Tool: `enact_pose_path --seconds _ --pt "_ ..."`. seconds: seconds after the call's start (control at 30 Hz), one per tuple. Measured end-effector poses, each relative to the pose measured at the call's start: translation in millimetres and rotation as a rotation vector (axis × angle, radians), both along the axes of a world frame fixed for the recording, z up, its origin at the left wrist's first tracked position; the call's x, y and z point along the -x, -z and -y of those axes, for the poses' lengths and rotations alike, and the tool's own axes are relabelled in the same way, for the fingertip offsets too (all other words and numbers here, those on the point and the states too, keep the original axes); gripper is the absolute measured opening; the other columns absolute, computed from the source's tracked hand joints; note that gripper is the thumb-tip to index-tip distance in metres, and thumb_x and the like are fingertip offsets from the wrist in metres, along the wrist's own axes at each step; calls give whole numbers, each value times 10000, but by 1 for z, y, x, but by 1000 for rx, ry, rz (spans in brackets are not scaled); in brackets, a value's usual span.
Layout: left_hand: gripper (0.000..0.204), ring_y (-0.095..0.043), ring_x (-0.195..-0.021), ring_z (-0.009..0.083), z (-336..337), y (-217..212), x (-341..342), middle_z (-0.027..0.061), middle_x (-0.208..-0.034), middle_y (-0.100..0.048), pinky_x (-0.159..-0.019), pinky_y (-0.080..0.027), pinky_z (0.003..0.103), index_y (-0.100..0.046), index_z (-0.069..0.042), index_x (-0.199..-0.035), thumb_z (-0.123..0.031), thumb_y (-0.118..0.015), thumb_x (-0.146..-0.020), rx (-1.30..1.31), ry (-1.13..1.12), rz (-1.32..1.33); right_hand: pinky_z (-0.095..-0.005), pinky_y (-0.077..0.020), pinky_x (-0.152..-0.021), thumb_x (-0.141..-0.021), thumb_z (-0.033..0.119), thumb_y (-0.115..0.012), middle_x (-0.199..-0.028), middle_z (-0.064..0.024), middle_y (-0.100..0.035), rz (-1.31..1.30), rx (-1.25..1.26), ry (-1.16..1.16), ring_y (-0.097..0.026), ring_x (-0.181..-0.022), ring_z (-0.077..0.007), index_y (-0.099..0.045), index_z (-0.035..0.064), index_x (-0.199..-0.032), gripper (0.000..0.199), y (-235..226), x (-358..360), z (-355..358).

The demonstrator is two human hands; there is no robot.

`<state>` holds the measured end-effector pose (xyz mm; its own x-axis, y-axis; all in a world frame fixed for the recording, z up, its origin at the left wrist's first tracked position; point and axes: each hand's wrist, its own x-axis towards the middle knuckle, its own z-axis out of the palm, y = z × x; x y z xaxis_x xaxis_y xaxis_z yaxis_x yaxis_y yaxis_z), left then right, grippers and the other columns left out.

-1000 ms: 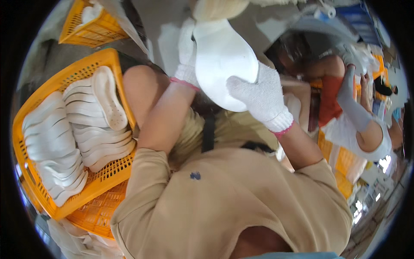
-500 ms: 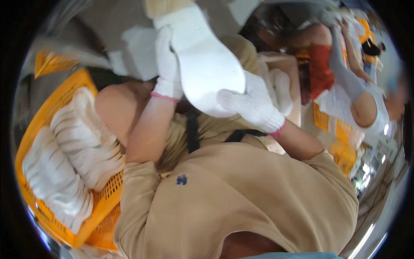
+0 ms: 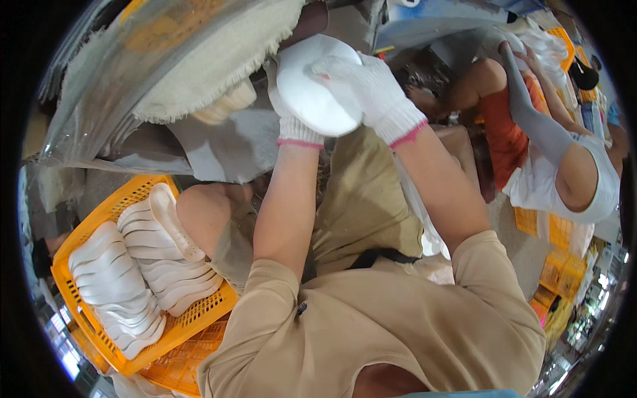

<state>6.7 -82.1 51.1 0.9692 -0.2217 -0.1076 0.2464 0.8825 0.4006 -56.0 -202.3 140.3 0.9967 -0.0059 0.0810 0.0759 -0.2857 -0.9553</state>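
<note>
A white shoe sole (image 3: 315, 86) is held up in front of me between both gloved hands. My left hand (image 3: 284, 109), in a white knit glove with a pink cuff, grips its left edge, its fingers mostly hidden behind the sole. My right hand (image 3: 378, 93), gloved the same way, holds the right side, thumb across the top face. Just left of the sole is a large pale cloth wheel (image 3: 219, 60) with a frayed edge. I cannot tell whether they touch.
An orange crate (image 3: 199, 312) at my left holds two rows of stacked white soles (image 3: 116, 285). A grey machine housing (image 3: 232, 149) stands ahead. To the right sits another person (image 3: 564, 159) in a white top, with more orange crates (image 3: 564, 272) behind.
Both hands have moved forward with the sole, which now looks tilted and foreshortened. My right hand has shifted up along it. The view has turned, bringing the cloth wheel and more of the machine into sight.
</note>
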Motion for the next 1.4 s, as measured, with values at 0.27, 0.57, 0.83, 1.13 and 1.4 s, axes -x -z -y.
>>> enact_pose_path --seconds 0.27,0.57,0.83,1.13,1.4 --pt "721 -522 -1363 363 -2 28 4 156 -1508 -544 -1177 -408 497 -476 -63 -1518 -611 -468 -1049 322 178 -19 -317 -588 -736 -794 299 -839 -915 -158 -773 -76 -280 78 -741 -788 -185 -757 -50 -1035 432 7 -2 7" --pt "704 -521 -1354 377 -5 9 5 166 -1519 -528 -1154 -421 516 -487 -80 -1518 -605 -465 -1051 -107 90 52 -287 -586 -800 -847 168 -808 -988 -123 -776 -264 -488 148 -736 -878 -162 -752 -53 -1068 317 2 6 1" --pt "707 -547 -1312 354 -2 6 -2 157 -1491 -547 -1125 -451 482 -492 -57 -1497 -615 -421 -1067 0 98 -94 -297 -583 -733 -840 159 -820 -942 -97 -771 -411 -551 193 -729 -815 -151 -754 -42 -1044 294 12 -4 6" --pt "729 -494 -1389 397 -8 8 33 161 -1551 -511 -1199 -376 518 -448 -57 -1549 -602 -447 -1065 49 148 -197 -289 -578 -741 -836 173 -820 -966 -105 -775 -317 -561 171 -721 -828 -139 -751 -45 -1060 320 18 32 7" --pt "663 -548 -1315 349 -5 15 -6 181 -1467 -558 -1151 -429 446 -509 -32 -1465 -569 -438 -1083 49 30 -61 -309 -585 -743 -846 190 -817 -959 -124 -776 -253 -531 89 -732 -813 -173 -765 -16 -1067 306 28 -11 13"
